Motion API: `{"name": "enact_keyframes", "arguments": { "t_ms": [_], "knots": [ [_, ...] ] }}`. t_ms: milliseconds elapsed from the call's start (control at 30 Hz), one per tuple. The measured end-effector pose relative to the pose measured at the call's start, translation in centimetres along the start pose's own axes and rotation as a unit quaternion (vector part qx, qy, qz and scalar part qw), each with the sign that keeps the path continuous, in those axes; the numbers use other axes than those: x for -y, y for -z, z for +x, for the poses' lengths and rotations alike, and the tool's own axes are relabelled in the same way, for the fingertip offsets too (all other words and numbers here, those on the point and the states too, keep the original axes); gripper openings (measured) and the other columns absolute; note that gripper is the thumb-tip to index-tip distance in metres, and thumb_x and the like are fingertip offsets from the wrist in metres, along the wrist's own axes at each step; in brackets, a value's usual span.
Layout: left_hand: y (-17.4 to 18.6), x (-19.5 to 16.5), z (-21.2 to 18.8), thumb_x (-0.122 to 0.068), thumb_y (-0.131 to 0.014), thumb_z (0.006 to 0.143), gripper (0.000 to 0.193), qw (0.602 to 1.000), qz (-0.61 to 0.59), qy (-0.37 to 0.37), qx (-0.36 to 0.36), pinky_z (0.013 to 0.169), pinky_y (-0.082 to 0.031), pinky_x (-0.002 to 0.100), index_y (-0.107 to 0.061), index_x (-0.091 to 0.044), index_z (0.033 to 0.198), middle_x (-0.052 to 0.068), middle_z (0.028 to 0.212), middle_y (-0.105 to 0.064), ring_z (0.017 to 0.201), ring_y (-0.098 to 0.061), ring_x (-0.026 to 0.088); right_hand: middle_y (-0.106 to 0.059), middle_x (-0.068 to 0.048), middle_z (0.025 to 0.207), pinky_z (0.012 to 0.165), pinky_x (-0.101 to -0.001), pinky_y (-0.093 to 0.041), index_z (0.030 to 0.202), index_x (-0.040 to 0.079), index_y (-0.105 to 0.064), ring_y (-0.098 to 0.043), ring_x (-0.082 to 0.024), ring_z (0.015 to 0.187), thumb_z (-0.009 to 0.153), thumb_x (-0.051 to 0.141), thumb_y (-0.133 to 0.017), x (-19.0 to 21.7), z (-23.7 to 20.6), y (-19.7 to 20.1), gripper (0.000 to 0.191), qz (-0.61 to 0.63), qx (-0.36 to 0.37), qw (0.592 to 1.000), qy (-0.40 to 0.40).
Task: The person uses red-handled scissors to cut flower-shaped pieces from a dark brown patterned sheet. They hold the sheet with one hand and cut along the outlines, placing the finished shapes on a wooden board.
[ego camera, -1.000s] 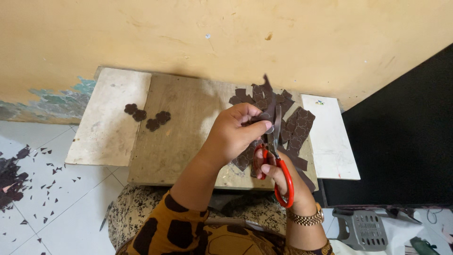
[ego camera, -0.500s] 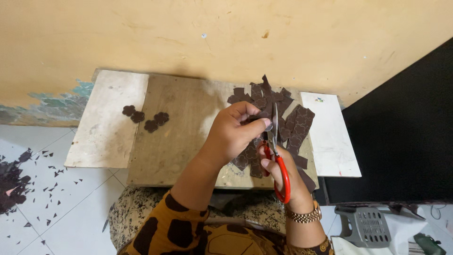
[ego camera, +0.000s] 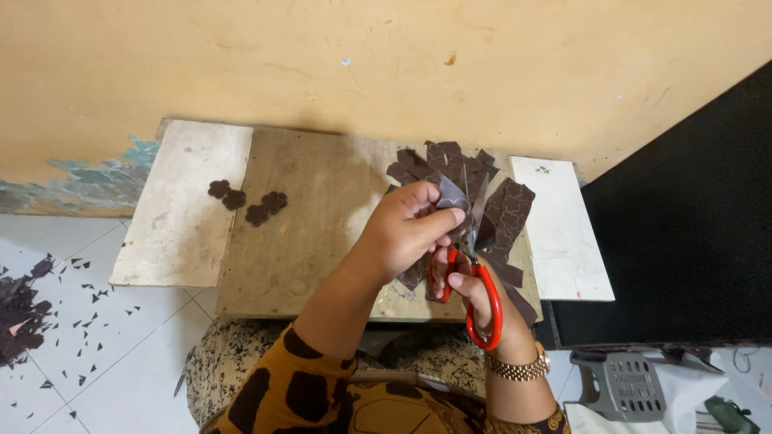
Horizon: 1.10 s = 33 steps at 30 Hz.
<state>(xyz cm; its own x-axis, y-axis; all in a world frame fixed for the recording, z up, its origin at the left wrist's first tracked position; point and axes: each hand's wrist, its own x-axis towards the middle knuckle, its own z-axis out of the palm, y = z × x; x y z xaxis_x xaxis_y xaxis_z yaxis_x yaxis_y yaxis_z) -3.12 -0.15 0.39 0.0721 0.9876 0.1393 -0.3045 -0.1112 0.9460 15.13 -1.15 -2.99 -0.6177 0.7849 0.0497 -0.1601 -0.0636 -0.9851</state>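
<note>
Dark brown piece point(ego camera: 450, 194) is being pinched in left hand point(ego camera: 402, 233) fingertips, held above the board's point(ego camera: 322, 233) right half. Right hand point(ego camera: 470, 293) is gripping red-handled scissors point(ego camera: 478, 281), blades now closing on the piece, less spread than half a second ago. Uncut strip pile point(ego camera: 507, 209) is lying at the right edge; four finished flower shapes point(ego camera: 245, 202) are sitting unchanged near the left edge.

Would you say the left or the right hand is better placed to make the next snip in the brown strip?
Probably the right hand: its fingers are through the red scissors, whose blades meet the brown strip. The left hand pinches that strip, so it can only feed and turn it.
</note>
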Motion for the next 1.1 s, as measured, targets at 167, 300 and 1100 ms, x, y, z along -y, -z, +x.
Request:
{"name": "enact_keyframes", "arguments": {
  "t_ms": [167,300,1100],
  "knots": [
    [0.0,0.1,0.0,-0.014,-0.070,0.093,0.008,0.999,-0.023,0.030,0.002,0.060,-0.048,0.022,-0.068,-0.006,0.093,-0.002,0.079,-0.066,0.067,-0.059,0.006,-0.055,-0.007,0.082,0.079,-0.0335,-0.046,0.097,0.001,-0.055,-0.055,-0.019,0.082,0.095,0.034,-0.060,-0.3,-0.2,0.7,0.034,-0.010,0.031,0.999,0.008],
    [0.2,0.3,0.0,-0.015,-0.069,0.093,0.010,0.999,-0.029,0.031,0.011,0.060,-0.048,0.022,-0.068,-0.005,0.091,-0.001,0.082,-0.069,0.068,-0.058,0.006,-0.054,-0.004,0.081,0.073,-0.0319,-0.044,0.096,0.003,-0.055,-0.052,-0.017,0.078,0.093,0.032,-0.060,-0.3,-0.3,1.1,0.029,-0.034,0.026,0.999,-0.004],
    [0.0,1.6,0.4,-0.012,-0.068,0.095,0.006,0.994,-0.099,0.037,0.008,0.062,-0.047,0.021,-0.068,-0.007,0.099,-0.002,0.085,-0.068,0.069,-0.057,0.006,-0.050,0.000,0.081,0.061,-0.0289,-0.046,0.100,0.005,-0.056,-0.052,-0.013,0.071,0.090,0.029,-0.057,-0.1,-0.1,0.3,0.026,-0.138,-0.064,0.988,0.001]
  ]
}}
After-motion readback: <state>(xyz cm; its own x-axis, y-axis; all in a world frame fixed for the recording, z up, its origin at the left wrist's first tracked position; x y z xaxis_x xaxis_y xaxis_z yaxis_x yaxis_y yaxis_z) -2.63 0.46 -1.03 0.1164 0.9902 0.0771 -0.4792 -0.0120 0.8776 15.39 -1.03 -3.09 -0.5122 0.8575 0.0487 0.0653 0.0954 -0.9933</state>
